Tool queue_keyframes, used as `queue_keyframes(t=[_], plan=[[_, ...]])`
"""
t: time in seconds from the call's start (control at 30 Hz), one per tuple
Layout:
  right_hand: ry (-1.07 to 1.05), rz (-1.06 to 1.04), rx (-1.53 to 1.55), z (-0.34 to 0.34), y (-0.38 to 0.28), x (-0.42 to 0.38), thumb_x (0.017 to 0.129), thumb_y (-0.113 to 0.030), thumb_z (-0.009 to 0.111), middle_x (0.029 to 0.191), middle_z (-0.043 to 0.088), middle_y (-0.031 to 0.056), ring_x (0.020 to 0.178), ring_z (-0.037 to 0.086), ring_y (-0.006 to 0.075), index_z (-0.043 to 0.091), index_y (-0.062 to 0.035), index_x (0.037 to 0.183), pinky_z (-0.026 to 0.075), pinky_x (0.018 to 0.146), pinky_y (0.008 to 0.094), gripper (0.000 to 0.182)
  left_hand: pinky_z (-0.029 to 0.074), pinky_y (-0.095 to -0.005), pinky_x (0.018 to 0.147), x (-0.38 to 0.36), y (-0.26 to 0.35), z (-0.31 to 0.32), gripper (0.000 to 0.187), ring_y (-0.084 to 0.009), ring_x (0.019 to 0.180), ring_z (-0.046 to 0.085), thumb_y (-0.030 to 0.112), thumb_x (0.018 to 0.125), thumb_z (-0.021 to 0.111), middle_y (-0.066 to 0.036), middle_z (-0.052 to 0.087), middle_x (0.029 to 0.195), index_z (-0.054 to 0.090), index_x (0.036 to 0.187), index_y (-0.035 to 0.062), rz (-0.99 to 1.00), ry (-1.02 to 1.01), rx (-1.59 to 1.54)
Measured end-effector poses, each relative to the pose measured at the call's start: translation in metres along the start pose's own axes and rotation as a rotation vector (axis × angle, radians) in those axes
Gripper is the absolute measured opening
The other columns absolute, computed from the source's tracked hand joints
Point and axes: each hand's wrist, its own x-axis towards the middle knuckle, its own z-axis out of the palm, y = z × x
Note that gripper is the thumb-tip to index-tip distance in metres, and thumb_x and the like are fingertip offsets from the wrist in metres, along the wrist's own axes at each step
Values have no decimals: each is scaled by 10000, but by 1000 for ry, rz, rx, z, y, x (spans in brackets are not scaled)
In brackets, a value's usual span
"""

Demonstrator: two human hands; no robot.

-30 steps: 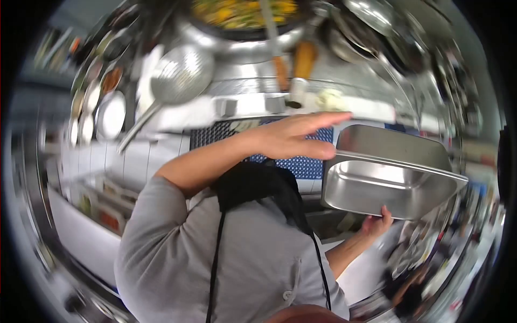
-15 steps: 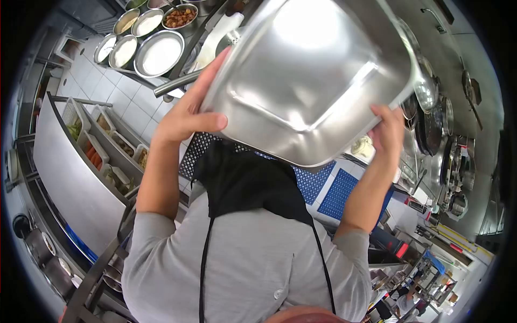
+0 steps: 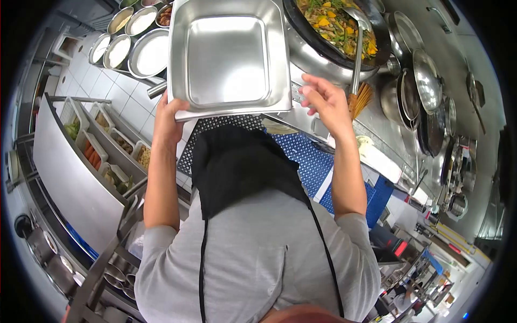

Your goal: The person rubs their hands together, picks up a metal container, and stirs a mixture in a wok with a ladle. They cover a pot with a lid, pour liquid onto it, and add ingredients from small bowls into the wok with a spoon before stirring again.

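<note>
A rectangular stainless steel food pan (image 3: 229,62) faces me with its bare inside showing. My left hand (image 3: 169,116) is closed on its lower left corner, thumb over the rim. Off the pan's right side, my right hand (image 3: 327,105) is apart from it, fingers partly spread and holding nothing. Beyond that hand is a wok (image 3: 377,13) of vegetables with yellow-orange pieces (image 3: 323,22). A metal ladle (image 3: 359,51) rests in the wok, its handle slanting down towards my right hand. Close by stands a bamboo wok brush (image 3: 363,99).
Several metal bowls (image 3: 149,54) of white and other ingredients stand at the upper left. Trays of vegetables (image 3: 91,151) sit in a steel counter on the left. Pots and lids (image 3: 428,81) line the right side. A blue mat (image 3: 301,153) lies on the floor.
The pan has moved left and levelled out, uncovering the wok and ladle. My right hand has let go of the pan; my left hand still holds it.
</note>
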Motion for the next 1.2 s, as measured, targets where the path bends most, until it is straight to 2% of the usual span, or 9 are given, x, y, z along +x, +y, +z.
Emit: queue_keyframes(t=[0.13, 0.27, 0.37, 0.53, 0.7, 0.77, 0.83, 1.03, 1.2], plan=[[-123, 10, 90, -38, 16, -29, 943, -160, 625, 911, 685, 45, 724, 620, 84, 602, 6, 1256, 487, 580, 221, 355, 586, -417, 687, 12, -2, 19, 527, -252, 846, 648, 64, 707, 554, -123, 627, 998, 537, 1226, -23, -37, 114, 116], [-158, 16, 154, -74, 26, -52, 957, -167, 617, 925, 697, 54, 724, 620, 77, 605, 0, 1256, 490, 601, 211, 343, 625, -475, 738, 23, 0, 22, 471, -291, 857, 690, 79, 731, 563, -164, 648, 1037, 556, 1186, -40, -40, 124, 132], [-161, 18, 196, -100, 38, -63, 960, -162, 610, 924, 703, 65, 719, 623, 81, 614, 2, 1243, 490, 600, 210, 327, 646, -439, 718, 22, 4, 31, 439, -294, 863, 704, 108, 793, 566, -184, 651, 1062, 541, 1198, -59, -28, 120, 167], [10, 25, 273, -128, 55, -72, 957, -173, 613, 881, 703, 69, 675, 617, 81, 637, -3, 1205, 485, 582, 212, 302, 633, -416, 698, 19, 10, 27, 473, -258, 919, 683, 203, 855, 627, -156, 650, 1084, 535, 1248, -45, -71, 161, 215], [244, 48, 159, -133, 62, -75, 941, -200, 633, 864, 701, 67, 677, 620, 93, 655, 8, 1166, 494, 603, 231, 307, 518, -351, 711, 10, 23, 34, 551, -168, 1005, 626, 246, 844, 683, -76, 654, 1130, 550, 1319, 1, 18, 197, 461], [397, -50, -70, -127, 75, -63, 914, -226, 658, 884, 704, 94, 714, 639, 132, 656, 16, 1157, 512, 641, 267, 343, 414, -326, 758, 18, 17, 25, 569, -144, 1069, 570, 290, 824, 717, -49, 646, 1174, 580, 1318, 43, 14, 213, 574], [534, -177, -333, -124, 94, -44, 867, -283, 690, 974, 696, 170, 827, 664, 224, 659, 29, 1135, 530, 749, 325, 413, 419, -348, 796, 14, 17, 34, 595, -159, 1106, 556, 315, 826, 704, -54, 640, 1197, 564, 1347, 66, 11, 184, 603], [526, -7, -714, -107, 50, 14, 813, -355, 709, 1093, 650, 287, 1050, 629, 415, 526, 49, 1274, 500, 893, 469, 640, 433, -382, 865, 17, 5, 24, 651, -186, 1099, 550, 337, 857, 678, -74, 608, 1225, 490, 1409, 47, 13, 102, 557], [534, 206, -847, -121, 37, 63, 795, -204, 644, 1054, 656, 300, 1038, 627, 446, 565, 45, 1124, 494, 918, 470, 420, 455, -305, 779, 15, -5, 20, 587, -145, 1043, 587, 312, 890, 652, -70, 645, 1167, 501, 1380, 27, 69, 113, 367]])
